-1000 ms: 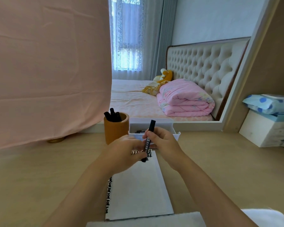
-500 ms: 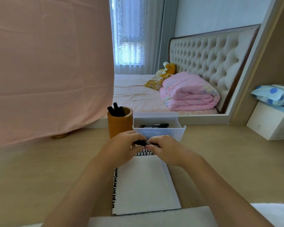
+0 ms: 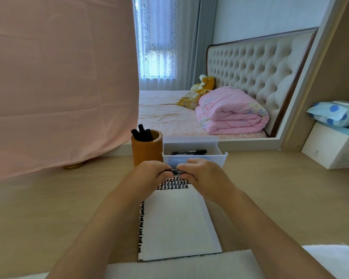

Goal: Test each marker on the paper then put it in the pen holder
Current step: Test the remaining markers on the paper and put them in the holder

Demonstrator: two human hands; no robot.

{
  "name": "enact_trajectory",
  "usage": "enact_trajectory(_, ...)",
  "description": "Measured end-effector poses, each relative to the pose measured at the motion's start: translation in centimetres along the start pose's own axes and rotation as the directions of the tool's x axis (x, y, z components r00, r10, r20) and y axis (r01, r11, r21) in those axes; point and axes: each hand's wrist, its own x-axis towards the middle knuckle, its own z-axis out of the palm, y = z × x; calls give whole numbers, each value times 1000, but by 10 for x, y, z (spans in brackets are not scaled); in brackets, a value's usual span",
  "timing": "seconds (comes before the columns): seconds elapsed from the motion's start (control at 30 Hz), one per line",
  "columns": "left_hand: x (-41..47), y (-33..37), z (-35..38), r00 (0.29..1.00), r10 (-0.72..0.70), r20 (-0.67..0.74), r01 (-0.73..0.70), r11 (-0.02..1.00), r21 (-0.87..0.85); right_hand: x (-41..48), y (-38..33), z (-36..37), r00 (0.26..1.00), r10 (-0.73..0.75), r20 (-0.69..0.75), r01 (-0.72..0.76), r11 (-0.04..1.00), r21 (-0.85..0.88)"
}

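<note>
The paper [image 3: 175, 222] lies flat on the table [image 3: 49, 208], right in front of the person. It is white and plain, with a black pattern at its far end and down its left edge.

Over the far end of the paper, the left hand [image 3: 147, 176] and the right hand [image 3: 205, 174] meet. Both hold one black marker [image 3: 175, 171] lying sideways. The fingers of each hand are curled tight round one end, so only a small black bit shows between them. I cannot tell which end has the cap.

This looks like the cap coming off, so the test can begin. To do it well, hold one end firm and pull the other straight out, not at a bend. Pull gently, so the hands do not fly apart and the wet tip does not touch skin. Keep the cap in one hand. Then draw a short line on the white part of the paper, not on the pattern.

Just past the far end of the paper is a white box [image 3: 221, 158] with a loose marker [image 3: 189, 152] in it. Past the paper's far left corner stands the brown holder [image 3: 146, 154] with other markers [image 3: 142, 133] in it. Push the cap back on before this one goes there.
</note>
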Motion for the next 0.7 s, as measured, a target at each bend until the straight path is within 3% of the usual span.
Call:
enact_trajectory(0.13, -1, -4, -3, 992, 125, -12, -123, 988, 96, 0, -5, -1, 958, 192, 214, -246, 933, 264)
enact_trajectory(0.2, -2, -6, -3, 991, 136, -15, -133, 983, 128, 0, -6, -1, 948, 213, 238, -276, 921, 275)
enact_trajectory(0.37, -1, -5, -5, 998, -33, 46, 30, 998, 48, 0, 0, 2, 998, 51, 27, -52, 999, 7)
enact_trajectory(0.5, -8, -33, -15, 992, -129, -11, 129, 989, 78, -5, 7, -7, 989, 146, 11, -146, 987, 72)
enact_trajectory(0.7, -21, -61, -2, 952, -296, -82, 305, 939, 158, -3, 6, 0, 948, 278, 158, -312, 913, 264)
